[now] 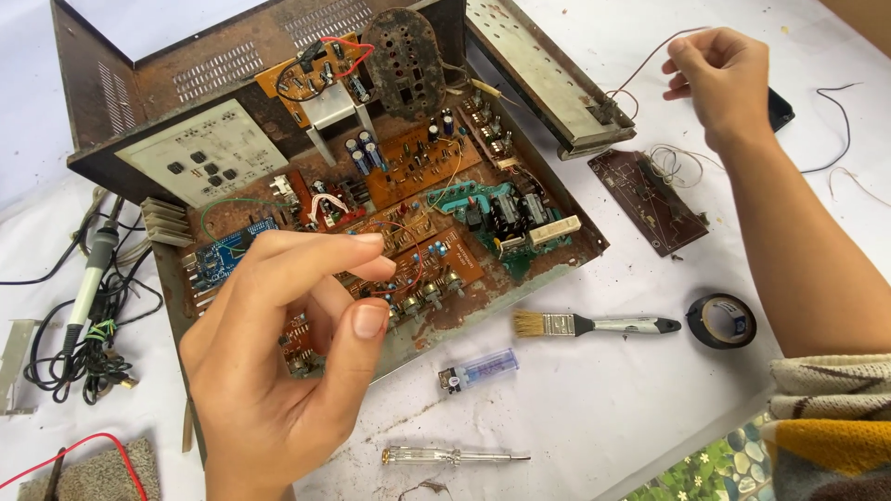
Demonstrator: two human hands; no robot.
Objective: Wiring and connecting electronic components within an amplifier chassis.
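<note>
A person's left hand (278,362) hovered over an opened, rusty metal case (278,167) packed with circuit boards, its fingers curled loosely and gripping nothing visible. The right hand (719,79) was raised at the far right, pinching a thin brown wire (640,60) that ran back to the case's detached panel. A paintbrush (594,325), tape roll (721,320), lighter (478,369) and screwdriver (455,456) lay on the white table (603,408).

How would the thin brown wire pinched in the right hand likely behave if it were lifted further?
The thin wire would probably flop and sag, since it already curves loosely below the right hand. It looks very light. It may tug, because its far end seems to run to the detached metal panel, and could snag on it.
</note>
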